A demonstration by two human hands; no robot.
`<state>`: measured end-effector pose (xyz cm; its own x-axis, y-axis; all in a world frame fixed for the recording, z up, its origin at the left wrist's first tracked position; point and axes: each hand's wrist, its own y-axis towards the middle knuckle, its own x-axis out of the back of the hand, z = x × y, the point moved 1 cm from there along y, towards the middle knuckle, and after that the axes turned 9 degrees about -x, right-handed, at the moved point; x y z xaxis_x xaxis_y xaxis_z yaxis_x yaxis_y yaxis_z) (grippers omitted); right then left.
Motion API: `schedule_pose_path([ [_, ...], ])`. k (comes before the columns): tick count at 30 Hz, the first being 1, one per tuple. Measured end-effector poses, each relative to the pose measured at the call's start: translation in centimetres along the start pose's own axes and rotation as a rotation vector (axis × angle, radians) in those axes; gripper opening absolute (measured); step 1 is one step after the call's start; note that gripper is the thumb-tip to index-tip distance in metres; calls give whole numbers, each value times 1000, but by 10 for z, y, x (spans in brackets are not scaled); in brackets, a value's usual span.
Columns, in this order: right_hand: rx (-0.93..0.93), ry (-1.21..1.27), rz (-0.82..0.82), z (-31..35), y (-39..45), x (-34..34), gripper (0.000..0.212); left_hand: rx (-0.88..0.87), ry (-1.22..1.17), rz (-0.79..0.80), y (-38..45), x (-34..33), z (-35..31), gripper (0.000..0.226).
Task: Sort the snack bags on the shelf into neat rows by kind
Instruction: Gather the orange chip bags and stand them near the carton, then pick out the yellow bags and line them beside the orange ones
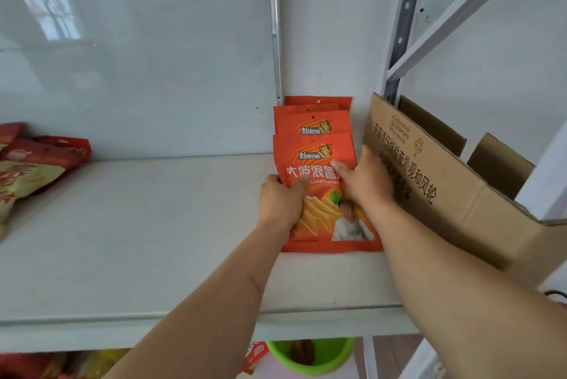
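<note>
My left hand (280, 197) and right hand (365, 179) pinch the side edges of the front orange bag (322, 216), thumbs on its face. On the shelf (153, 225), its long axis runs front to back, hang-hole end toward the wall, overlapping the matching bags (311, 122) behind.

The snack bags (316, 139) are orange with white lettering, the cardboard box (445, 194) brown, the shelf (138, 225) white.
</note>
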<state>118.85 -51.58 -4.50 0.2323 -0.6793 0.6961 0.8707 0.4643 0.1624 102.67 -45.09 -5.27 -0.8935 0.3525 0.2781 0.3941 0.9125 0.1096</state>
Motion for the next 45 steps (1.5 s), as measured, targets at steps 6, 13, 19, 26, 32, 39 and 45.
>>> schedule_pose_path([
  [6, 275, -305, -227, 41, -34, 10, 60, -71, 241, -38, 3, 56, 6, 55],
  [13, 616, -469, -76, 112, -106, -49, 34, -436, 1061, -64, -10, 175, 29, 38],
  [19, 735, -460, 47, 178, -190, -110, 34, -506, 1319, -41, -30, 288, 53, 35],
  [26, 782, -429, 109, 258, -274, -166, 34, -442, 1369, -106, -52, 408, 77, 34],
  [32, 759, -383, 179, 316, -320, -207, 34, -370, 1347, -157, -56, 488, 106, 32],
  [39, 612, -97, 314, 393, -345, -262, 27, -273, 1216, -276, -29, 565, 135, 35],
  [45, 489, 26, 451, 457, -365, -327, 47, -147, 1023, -428, 11, 620, 156, 38],
])
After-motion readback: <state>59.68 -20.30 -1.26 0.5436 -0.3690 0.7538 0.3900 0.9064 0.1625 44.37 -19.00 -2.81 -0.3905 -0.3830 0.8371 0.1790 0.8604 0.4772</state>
